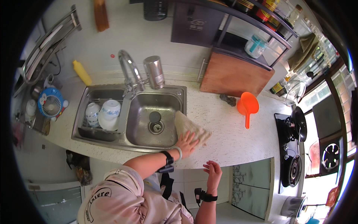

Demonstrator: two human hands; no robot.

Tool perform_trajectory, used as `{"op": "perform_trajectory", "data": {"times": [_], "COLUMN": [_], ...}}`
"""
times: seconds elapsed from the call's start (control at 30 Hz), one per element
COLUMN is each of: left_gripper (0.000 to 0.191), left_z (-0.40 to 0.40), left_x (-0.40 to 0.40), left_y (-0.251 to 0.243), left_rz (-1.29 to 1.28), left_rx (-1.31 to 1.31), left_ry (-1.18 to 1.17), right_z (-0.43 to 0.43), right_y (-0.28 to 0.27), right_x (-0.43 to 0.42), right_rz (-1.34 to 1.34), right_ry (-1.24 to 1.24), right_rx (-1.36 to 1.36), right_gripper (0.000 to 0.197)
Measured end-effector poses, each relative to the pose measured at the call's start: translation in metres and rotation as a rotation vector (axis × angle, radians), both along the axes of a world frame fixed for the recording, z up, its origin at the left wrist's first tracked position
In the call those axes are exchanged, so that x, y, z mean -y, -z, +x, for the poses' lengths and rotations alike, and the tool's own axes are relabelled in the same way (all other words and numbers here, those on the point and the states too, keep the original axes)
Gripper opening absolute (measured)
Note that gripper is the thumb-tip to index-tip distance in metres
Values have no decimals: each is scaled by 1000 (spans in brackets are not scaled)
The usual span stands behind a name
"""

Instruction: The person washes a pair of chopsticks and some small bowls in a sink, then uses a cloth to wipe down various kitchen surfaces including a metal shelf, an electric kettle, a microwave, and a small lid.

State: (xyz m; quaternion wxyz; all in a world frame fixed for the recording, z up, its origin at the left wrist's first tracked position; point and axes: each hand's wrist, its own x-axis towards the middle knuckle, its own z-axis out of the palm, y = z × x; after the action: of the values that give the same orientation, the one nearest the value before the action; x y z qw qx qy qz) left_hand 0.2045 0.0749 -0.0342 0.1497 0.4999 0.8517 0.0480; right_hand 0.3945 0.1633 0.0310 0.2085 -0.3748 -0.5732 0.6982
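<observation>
My left hand (188, 144) lies flat on a beige cloth (186, 124), fingers spread. The cloth rests on the speckled countertop (229, 142), and one corner reaches the right rim of the stainless steel sink (137, 140). Inside the right basin, a round grey drain cover (155, 117) sits beside the strainer drain (156, 127). My right hand (213, 170) hangs just off the counter's front edge with its fingers loosely bent and nothing visible in it.
Bowls (111, 109) stand in the left basin's rack. An orange dipper (248, 105), a scouring pad (228, 100) and a wooden cutting board (235, 74) occupy the counter's back right. The faucet (130, 70) rises behind the sink. A gas stove (284, 156) is at right, a blue fan (51, 102) at left.
</observation>
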Motion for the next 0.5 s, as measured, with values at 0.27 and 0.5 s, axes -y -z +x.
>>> {"op": "perform_trajectory", "data": {"times": [0.27, 0.5], "left_gripper": [56, 27], "left_z": [70, 58], "left_x": [87, 135], "left_y": [3, -26], "left_rz": [89, 358], "left_rx": [-123, 230], "left_ry": [165, -115], "right_z": [-43, -68], "right_y": [-4, 86], "right_x": [23, 53], "right_rz": [-103, 178], "right_ry": [-168, -304], "right_rx": [-146, -75], "right_gripper": [23, 26]}}
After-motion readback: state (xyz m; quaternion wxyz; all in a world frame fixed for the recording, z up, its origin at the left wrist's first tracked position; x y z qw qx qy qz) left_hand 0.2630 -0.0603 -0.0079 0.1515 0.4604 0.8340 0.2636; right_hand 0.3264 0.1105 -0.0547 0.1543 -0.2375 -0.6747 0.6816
